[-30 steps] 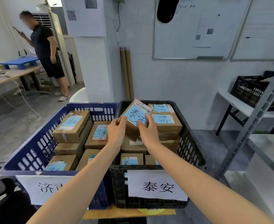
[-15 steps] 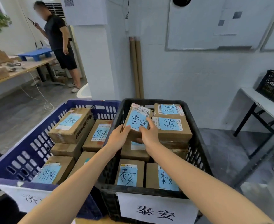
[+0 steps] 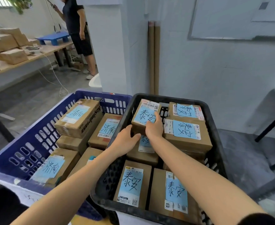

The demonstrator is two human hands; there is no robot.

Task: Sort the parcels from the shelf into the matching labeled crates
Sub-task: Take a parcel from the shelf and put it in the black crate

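Parcel (image 3: pixel 145 117) had come down from its tilted carry a second earlier and sat on the stack at the back-left of the black crate (image 3: pixel 214 127), label matching its neighbours, so placement looked nearly done. Left hand (image 3: pixel 125 140) cupped the near-left corner, fingers curled; right hand (image 3: pixel 154 129) pressed loosely spread fingers on the top and near edge.

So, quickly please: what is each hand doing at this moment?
Left hand: closed on the near left corner of the small parcel.
Right hand: closed on the same parcel's near edge.

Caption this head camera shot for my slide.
Both hands set a 泰安-labeled parcel into the black crate beside the blue crate.
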